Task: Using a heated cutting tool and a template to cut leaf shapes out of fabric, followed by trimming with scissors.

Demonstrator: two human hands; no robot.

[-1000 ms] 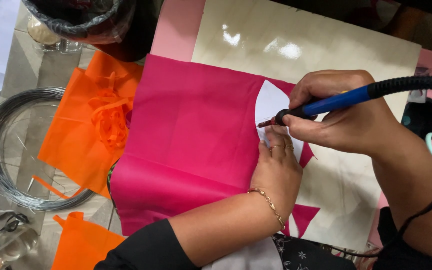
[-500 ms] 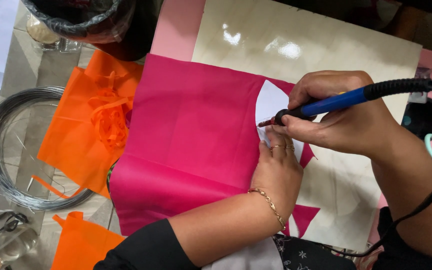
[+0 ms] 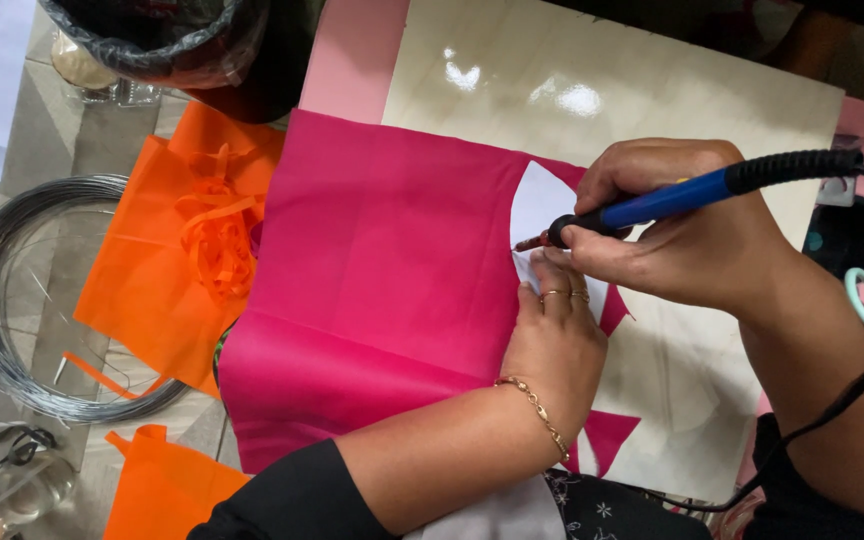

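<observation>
A large sheet of pink fabric (image 3: 382, 270) lies spread over a pale glossy board (image 3: 602, 100). On its right part rests a white curved paper template (image 3: 537, 205). My left hand (image 3: 552, 345) presses flat on the template and fabric, with rings on two fingers and a thin bracelet at the wrist. My right hand (image 3: 682, 235) grips a blue and black soldering-type hot tool (image 3: 692, 195) like a pen. Its metal tip touches the fabric at the template's left edge. A small pink offcut (image 3: 607, 440) lies near my left forearm.
Orange fabric pieces with curled strips (image 3: 187, 260) lie left of the pink sheet, another orange piece (image 3: 157, 485) at the bottom left. A coil of grey wire (image 3: 37, 300) sits at far left. A black lined bin (image 3: 182, 45) stands at top. The tool's black cord (image 3: 842, 400) runs along my right arm.
The tool tip has crept slightly down along the template's left edge. Both hands otherwise stay in place.
</observation>
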